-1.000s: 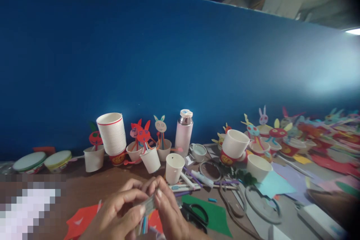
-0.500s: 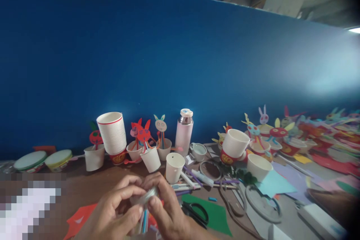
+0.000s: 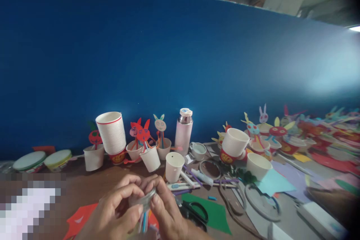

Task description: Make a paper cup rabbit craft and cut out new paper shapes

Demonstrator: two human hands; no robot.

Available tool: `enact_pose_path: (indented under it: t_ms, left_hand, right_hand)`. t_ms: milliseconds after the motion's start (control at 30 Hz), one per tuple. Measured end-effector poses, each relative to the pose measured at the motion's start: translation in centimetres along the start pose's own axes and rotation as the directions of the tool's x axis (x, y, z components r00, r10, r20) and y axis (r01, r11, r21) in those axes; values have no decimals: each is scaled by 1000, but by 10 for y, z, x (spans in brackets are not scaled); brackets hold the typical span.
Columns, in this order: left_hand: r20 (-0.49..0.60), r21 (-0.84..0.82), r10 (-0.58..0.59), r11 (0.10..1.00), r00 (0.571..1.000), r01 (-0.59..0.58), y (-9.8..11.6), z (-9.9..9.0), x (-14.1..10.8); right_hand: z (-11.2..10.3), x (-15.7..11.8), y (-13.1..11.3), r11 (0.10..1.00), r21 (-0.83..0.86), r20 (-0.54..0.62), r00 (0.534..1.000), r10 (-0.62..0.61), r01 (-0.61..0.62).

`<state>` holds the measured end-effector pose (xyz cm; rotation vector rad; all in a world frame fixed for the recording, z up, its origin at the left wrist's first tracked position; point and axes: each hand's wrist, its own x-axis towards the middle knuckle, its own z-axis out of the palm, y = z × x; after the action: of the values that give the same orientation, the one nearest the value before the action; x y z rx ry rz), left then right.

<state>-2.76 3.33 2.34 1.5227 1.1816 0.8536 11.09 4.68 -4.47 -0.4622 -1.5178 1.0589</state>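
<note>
A: ok so what are the hands doing here?

B: Left hand (image 3: 116, 210) is pinching a clear shiny thing (image 3: 146, 199) between thumb and fingers, and the right hand (image 3: 168, 210) has a grip on its other side. So it's held right between them, over the brown table (image 3: 74, 195). Too blurry to say exactly what it is tbh.

A: anything right next to them?

B: Thin straws (image 3: 144, 222) just below it, one bright blue. Red paper (image 3: 80, 215) is over by the left hand, and black-handled scissors (image 3: 192, 215) lie near the right wrist, overlapping a green sheet (image 3: 221, 215).

A: and further back?

B: A box cutter (image 3: 182, 186) lies near an upright white cup (image 3: 174, 167) with a dark dot near its rim. Behind that there's a pale rabbit-eared figure (image 3: 161, 125) standing in another cup, a tall cup stack (image 3: 112, 133) off to the left, a pink thermos (image 3: 183, 135), then a big blue wall (image 3: 168, 45).
</note>
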Motion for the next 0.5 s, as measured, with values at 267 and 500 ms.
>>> enact_pose_path:
  t_ms: [267,500]
  left_hand:
    - [-75,38,-79,996,994,82,8,3,-3]
    - [35,-32,-6,999,999,7,3,-5,2]
  right_hand:
    - [2,0,-2,999,45,8,1000,-8,7]
    - [2,-1,2,996,79,-34,998,51,-48]
